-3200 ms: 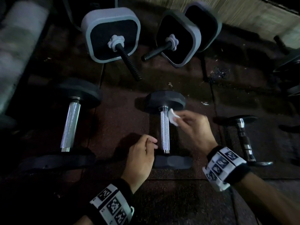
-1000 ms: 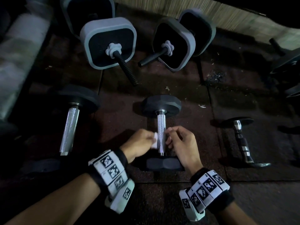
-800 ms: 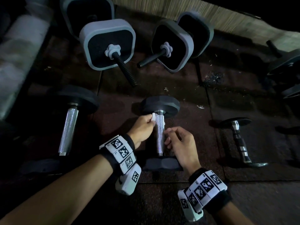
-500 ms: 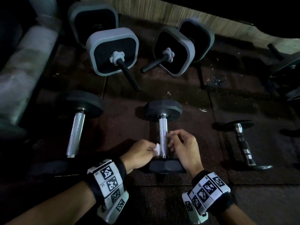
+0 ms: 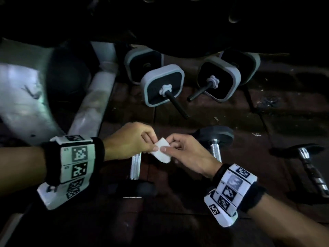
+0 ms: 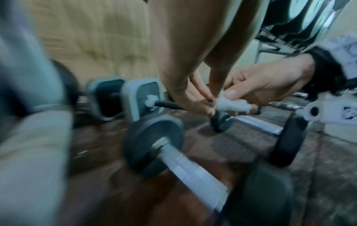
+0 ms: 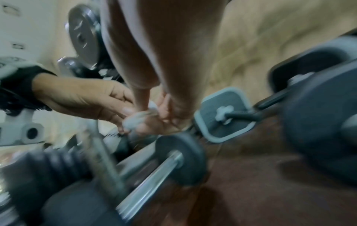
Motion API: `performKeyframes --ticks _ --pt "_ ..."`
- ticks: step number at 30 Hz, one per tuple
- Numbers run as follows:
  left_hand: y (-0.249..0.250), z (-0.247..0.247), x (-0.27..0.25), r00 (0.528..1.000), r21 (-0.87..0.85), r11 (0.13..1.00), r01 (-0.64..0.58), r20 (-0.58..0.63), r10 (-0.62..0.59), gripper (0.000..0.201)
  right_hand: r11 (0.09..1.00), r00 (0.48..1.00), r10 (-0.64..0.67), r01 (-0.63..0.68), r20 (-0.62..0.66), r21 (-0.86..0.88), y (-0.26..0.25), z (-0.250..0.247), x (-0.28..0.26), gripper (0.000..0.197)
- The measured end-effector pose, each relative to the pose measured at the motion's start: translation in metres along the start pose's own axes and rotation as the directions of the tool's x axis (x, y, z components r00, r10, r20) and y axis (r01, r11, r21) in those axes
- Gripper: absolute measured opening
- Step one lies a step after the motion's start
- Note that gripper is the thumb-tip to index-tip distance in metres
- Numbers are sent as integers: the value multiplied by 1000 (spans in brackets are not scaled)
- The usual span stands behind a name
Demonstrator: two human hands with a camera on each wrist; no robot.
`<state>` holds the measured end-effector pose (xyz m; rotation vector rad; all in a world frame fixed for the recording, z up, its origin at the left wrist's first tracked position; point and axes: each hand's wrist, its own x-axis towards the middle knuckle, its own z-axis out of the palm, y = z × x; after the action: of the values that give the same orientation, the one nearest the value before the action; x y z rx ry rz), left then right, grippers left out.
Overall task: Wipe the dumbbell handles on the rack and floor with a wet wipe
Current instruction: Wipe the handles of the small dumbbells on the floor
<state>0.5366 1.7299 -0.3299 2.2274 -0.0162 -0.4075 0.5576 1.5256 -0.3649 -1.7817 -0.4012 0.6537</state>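
Both hands hold a small white wet wipe [image 5: 161, 152] in the air between two floor dumbbells. My left hand [image 5: 153, 144] pinches its left edge and my right hand [image 5: 166, 145] pinches its right edge. The wipe [image 6: 231, 105] looks crumpled in the left wrist view, and the wipe [image 7: 135, 119] is blurred in the right wrist view. The left dumbbell's chrome handle [image 5: 135, 166] lies partly under my left hand. Just right of my right hand is the middle dumbbell's handle [image 5: 216, 152], with its black head [image 5: 215, 135] behind. A small chrome dumbbell [image 5: 309, 168] lies at the far right.
Two grey square-plate dumbbells [image 5: 163, 85] [image 5: 219, 81] with black threaded bars stand behind the hands. A pale pipe [image 5: 96, 102] runs along the left. Dark rack parts hang overhead. The floor [image 5: 178, 220] is dark rubber tile.
My hands came off the middle dumbbell's handle and moved up and left. The wipe, held by my left hand before, is now pinched by both hands. The head view swung left.
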Motion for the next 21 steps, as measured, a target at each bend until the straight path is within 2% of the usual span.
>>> performKeyframes --ticks 3,6,8,13,14,16,18,21 --pt "-42 -14 -23 997 90 996 -8 -70 14 12 996 999 53 -53 5 -66 2 28 11 12" --pt "-90 -4 -45 992 107 994 26 -123 -12 17 981 989 145 -144 -1 -130 17 44 14 10" --pt "-113 16 -54 987 46 996 78 -146 -71 25 967 981 195 -196 -19 -162 31 51 17 10" --pt "-137 56 -50 964 -166 975 148 -196 -180 25 899 969 246 -236 -22 -369 61 67 28 7" --pt "-140 56 -47 959 -210 966 151 -207 -195 26 884 968 252 -235 -10 -404 65 70 31 4" --pt "-146 57 -43 952 -251 957 145 -229 -204 27 866 955 296 -257 27 -428 72 77 38 10" --pt "-149 58 -42 945 -276 950 147 -246 -218 22 873 929 355 -287 109 -394 77 85 45 11" --pt "-151 61 -45 929 -346 923 170 -255 -266 13 900 900 373 -291 227 -324 74 90 50 11"
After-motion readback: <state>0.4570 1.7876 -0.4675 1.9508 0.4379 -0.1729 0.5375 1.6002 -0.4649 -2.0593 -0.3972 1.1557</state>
